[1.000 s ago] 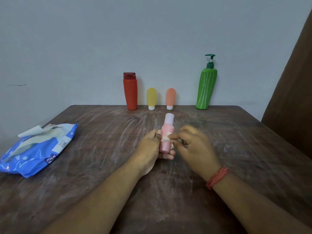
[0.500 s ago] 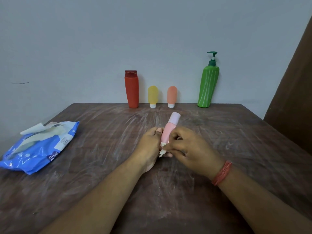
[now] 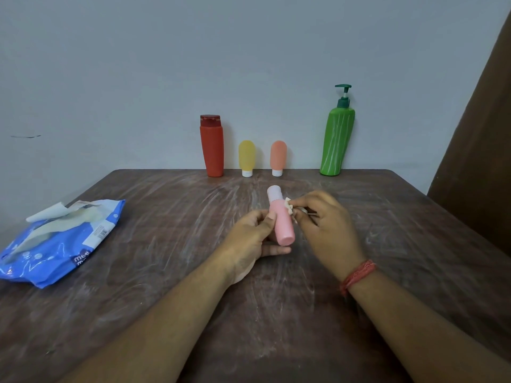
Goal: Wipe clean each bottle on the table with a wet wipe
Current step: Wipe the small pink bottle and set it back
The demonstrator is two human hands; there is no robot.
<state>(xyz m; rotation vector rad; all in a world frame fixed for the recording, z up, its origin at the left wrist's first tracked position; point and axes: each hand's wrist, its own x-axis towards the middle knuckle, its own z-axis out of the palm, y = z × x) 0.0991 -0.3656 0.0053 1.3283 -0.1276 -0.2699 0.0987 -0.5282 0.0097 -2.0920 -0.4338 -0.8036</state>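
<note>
**Two hands holding a pink bottle and a wipe over a wooden table**

A person is looking down at their own two bare forearms reaching across a dark wooden table (image 3: pixel 166 272) streaked with pale smears. The left hand (image 3: pixel 249 241) is grasping a small pink bottle (image 3: pixel 282 219), with the thumb lying against its left side and the fingers curling underneath. The bottle is tilting away from the viewer, its pale cap pointing toward the far edge and its flat base facing the camera. The right hand (image 3: pixel 323 225) is pinching a crumpled white wipe (image 3: pixel 290 207) against the right side of the bottle, just below the cap. A red thread band (image 3: pixel 356 276) is circling the right wrist.

Four more bottles are standing upright in a row at the far edge of the table, against a plain grey-blue wall (image 3: pixel 138 78). From left to right they are a red bottle (image 3: pixel 212 146) with a dark red cap, a small yellow tube (image 3: pixel 246 157) standing on its white cap, a small orange tube (image 3: pixel 278 157) also on a white cap, and a tall green pump bottle (image 3: pixel 336 142) with white stripes. They are sitting well apart from the hands, with nothing blocking them.

A blue wipes pack (image 3: pixel 60 244) is lying near the left edge of the table, its flap peeled open. A brown panel (image 3: pixel 481 161) is filling the right edge of the view.
</note>
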